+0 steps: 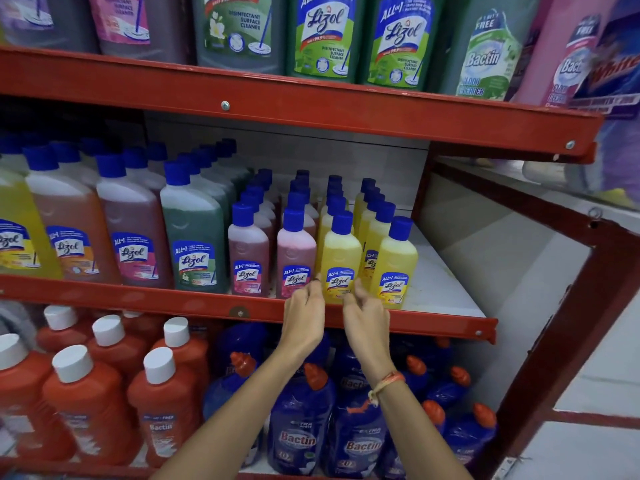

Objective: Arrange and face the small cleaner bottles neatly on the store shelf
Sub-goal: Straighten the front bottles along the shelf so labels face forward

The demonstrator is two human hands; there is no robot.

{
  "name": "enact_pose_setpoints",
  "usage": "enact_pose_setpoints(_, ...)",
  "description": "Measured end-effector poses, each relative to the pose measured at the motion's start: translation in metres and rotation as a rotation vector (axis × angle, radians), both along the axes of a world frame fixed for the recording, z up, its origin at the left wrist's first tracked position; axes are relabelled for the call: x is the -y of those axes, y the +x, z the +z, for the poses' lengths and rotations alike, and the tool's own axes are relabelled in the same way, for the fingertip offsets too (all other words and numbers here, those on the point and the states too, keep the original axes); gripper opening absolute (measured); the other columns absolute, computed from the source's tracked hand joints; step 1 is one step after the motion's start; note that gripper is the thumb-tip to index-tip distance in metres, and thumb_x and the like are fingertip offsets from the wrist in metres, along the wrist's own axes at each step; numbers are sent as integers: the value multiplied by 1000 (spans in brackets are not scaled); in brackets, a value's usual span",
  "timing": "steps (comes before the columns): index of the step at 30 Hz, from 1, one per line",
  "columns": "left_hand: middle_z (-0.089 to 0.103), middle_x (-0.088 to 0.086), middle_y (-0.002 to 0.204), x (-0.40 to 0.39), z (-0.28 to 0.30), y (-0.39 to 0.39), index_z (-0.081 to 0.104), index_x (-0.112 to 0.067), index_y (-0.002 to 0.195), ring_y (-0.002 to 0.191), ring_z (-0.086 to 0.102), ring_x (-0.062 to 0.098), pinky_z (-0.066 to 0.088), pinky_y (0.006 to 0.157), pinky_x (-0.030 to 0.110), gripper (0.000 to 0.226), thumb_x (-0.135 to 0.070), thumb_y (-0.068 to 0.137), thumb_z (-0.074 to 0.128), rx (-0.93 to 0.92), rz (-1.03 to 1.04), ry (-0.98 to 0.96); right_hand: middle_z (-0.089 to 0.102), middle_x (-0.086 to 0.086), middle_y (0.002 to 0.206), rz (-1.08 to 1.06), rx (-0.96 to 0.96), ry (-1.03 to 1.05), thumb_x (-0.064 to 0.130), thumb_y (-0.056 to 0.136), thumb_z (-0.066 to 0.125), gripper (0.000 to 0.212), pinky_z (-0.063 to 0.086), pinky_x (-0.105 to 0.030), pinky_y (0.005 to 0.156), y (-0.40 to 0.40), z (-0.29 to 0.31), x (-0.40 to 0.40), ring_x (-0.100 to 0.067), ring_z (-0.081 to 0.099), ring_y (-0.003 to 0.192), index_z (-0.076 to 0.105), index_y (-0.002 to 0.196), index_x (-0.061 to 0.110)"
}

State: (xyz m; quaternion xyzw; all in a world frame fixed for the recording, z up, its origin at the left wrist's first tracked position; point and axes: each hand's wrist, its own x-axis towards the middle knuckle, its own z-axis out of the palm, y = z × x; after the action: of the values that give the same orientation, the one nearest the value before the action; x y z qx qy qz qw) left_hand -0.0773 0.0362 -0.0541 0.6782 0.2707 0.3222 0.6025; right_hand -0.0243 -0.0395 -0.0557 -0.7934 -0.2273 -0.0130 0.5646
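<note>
Small Lizol cleaner bottles with blue caps stand in four rows on the right part of the middle shelf (446, 299): two pink rows, fronted by a pink bottle (247, 251) and another pink bottle (296, 254), and two yellow rows. The front yellow bottle (341, 261) faces label forward, and a second yellow bottle (396, 268) stands to its right, turned slightly. My left hand (304, 313) and my right hand (367, 313) flank the base of the front yellow bottle at the shelf lip. Their fingers are loosely curled and the fingertips are at the bottle's lower sides, not wrapped around it.
Larger Lizol bottles (194, 244) fill the left of the same shelf. Big refill bottles stand on the red top shelf (311, 109). Below are orange Bactin bottles (83, 403) and blue Bactin bottles (298, 427). A red frame post (568, 320) bounds the right side.
</note>
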Motion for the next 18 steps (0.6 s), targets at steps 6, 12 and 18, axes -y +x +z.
enact_pose_setpoints(6,59,-16,77,1,5,-5,60,-40,57,93,55,12,42,101,47,36,-56,71,31,5,-43,-35,47,8,60,14,-39,18,27,91,49,44,36,-29,68,6,-4,-1,-15,43,67,52,134,19)
enact_pose_setpoints(12,65,-11,86,0,3,-1,64,-51,58,95,59,14,42,103,48,34,-55,72,33,-12,-65,-33,54,7,55,35,-49,20,27,92,48,44,38,-29,62,5,-4,3,-10,43,55,50,135,21)
enact_pose_setpoints(18,55,4,135,13,11,-10,48,-15,132,123,51,21,40,101,28,43,-26,91,42,-85,-2,170,75,-12,97,76,-18,12,23,93,48,42,48,-35,80,1,3,16,-24,65,86,52,135,19)
